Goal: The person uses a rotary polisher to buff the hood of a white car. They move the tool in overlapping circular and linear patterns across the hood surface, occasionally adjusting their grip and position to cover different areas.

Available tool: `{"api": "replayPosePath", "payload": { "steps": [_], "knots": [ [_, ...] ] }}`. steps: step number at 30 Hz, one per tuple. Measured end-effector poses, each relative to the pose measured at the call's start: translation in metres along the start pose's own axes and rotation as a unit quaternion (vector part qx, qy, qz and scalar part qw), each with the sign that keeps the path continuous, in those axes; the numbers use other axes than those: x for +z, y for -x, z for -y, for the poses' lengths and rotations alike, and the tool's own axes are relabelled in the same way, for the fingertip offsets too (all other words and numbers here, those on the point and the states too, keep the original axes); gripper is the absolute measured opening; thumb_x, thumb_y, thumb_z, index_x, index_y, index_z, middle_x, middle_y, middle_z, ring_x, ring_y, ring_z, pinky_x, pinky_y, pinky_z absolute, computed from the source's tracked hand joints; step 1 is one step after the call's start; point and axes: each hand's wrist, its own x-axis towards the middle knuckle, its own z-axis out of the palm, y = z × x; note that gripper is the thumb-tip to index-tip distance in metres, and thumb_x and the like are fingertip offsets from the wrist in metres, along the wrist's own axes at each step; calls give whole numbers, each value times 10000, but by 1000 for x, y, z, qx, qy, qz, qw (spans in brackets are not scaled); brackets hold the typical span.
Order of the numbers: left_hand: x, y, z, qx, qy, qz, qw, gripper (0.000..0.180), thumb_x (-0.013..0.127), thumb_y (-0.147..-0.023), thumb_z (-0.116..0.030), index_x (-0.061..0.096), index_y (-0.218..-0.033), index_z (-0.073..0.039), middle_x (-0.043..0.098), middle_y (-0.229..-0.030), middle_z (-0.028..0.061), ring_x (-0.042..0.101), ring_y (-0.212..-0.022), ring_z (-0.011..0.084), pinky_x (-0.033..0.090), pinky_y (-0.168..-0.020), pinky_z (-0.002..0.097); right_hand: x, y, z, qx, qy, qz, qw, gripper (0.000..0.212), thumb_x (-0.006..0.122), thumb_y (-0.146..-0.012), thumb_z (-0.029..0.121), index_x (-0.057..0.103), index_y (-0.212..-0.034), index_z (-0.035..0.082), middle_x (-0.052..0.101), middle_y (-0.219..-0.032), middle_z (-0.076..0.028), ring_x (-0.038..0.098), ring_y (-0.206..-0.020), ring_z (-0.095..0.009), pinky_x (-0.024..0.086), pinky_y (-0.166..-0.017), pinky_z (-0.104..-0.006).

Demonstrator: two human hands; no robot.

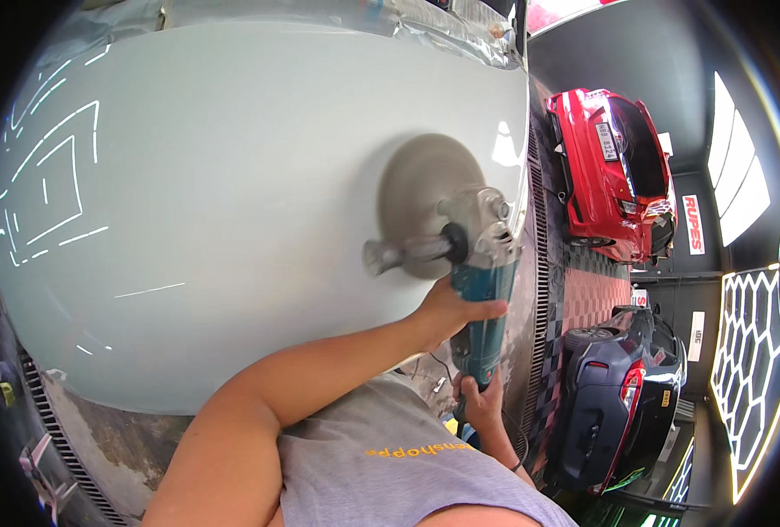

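A teal rotary polisher (487,290) with a metal gear head is in both my hands. My left hand (450,312) is closed around the front of its body, the thumb lying across the top. Behind it, my right hand (485,395) grips the rear end near the cord. The round polishing pad (421,180) lies against a glossy pale grey car panel (232,193) and looks smeared, as if spinning. Nobody holds the side handle (390,256), which sticks out to the left. The underside of the pad is hidden.
Plastic sheeting (456,39) covers the area beyond the panel's far edge. A floor drain grate (541,263) runs along the right. Past it are a red car (588,167) and a dark car (601,404). Bright hexagonal lights (748,351) hang farther right.
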Motion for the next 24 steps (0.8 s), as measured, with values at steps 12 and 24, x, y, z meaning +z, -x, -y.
{"api": "replayPosePath", "payload": {
  "steps": [12,24],
  "knots": [
    [53,-123,-69,-53,24,-18,998,473,967,-803,-317,742,-1073,-1,778,-946,111,755,-769,216,642,-744,403,-25,-93,77,68,-87,-42,993,290,668,-1102,327,510,-1119,85,593,-758,-74,616,-558,-179,515,-486,-309],
    [1,104,-61,159,74,-153,973,589,911,-905,-357,598,-1310,-64,695,-1160,75,728,-1021,218,635,-906,417,39,-18,90,-140,74,226,961,740,752,-1008,226,356,-1598,17,728,-1018,-190,743,-863,-311,578,-807,-427]
  ]
}}
